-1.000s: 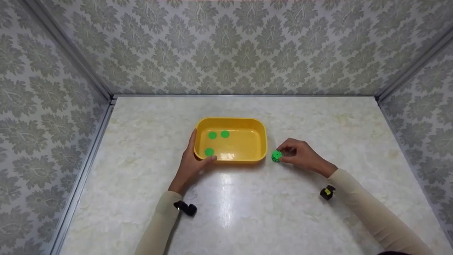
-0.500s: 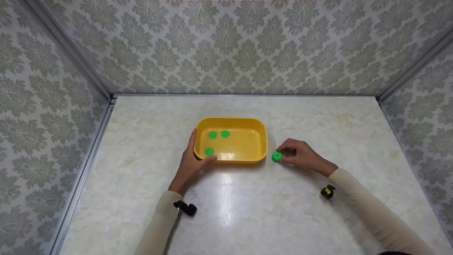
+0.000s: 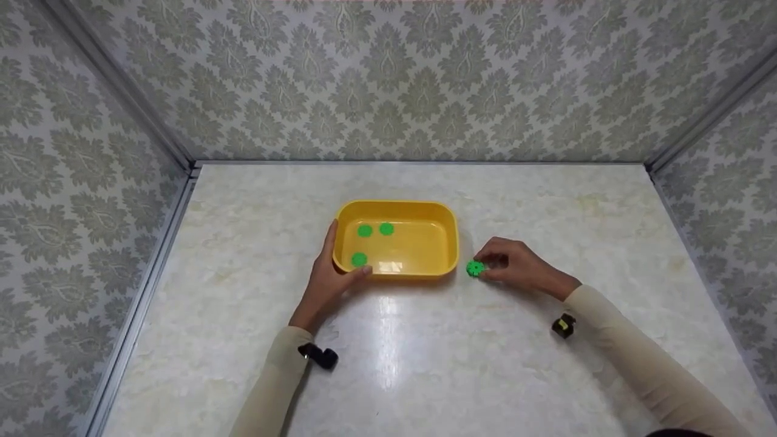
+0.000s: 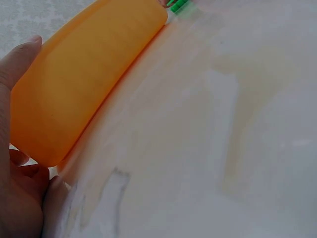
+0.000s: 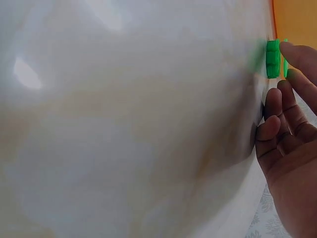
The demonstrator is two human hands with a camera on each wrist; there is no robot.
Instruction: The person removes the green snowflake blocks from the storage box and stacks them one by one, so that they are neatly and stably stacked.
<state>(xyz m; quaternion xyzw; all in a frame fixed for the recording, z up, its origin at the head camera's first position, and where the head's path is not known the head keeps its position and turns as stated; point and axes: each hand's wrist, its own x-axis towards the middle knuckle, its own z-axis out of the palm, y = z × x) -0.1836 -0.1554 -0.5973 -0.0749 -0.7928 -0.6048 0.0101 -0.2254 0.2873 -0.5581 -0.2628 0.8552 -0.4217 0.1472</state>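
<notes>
A yellow rectangular plastic tub (image 3: 419,243) stands mid-table with 3 flat green discs (image 3: 386,229) on its floor. My left hand (image 3: 328,282) grips its left end, thumb on the near rim and fingers along the outer side; the left wrist view shows the thumb and curled fingers at the tub's wall (image 4: 84,74). Right of the tub, my right hand (image 3: 516,264) pinches a notched green disc (image 3: 475,269) between thumb and fingertip. From the side, in the right wrist view, this thin disc (image 5: 285,58) sits slightly apart from a short stack of green discs (image 5: 273,59) on the table.
The pale marbled table (image 3: 388,376) reaches to a patterned back wall (image 3: 425,79) and side walls. Black wrist cameras (image 3: 320,357) hang from both sleeves. The tub's right wall is close to the green stack.
The right wrist has shifted up very slightly, and the green disc at the right fingertips shows its notched face more plainly. The left hand and tub stay in place.
</notes>
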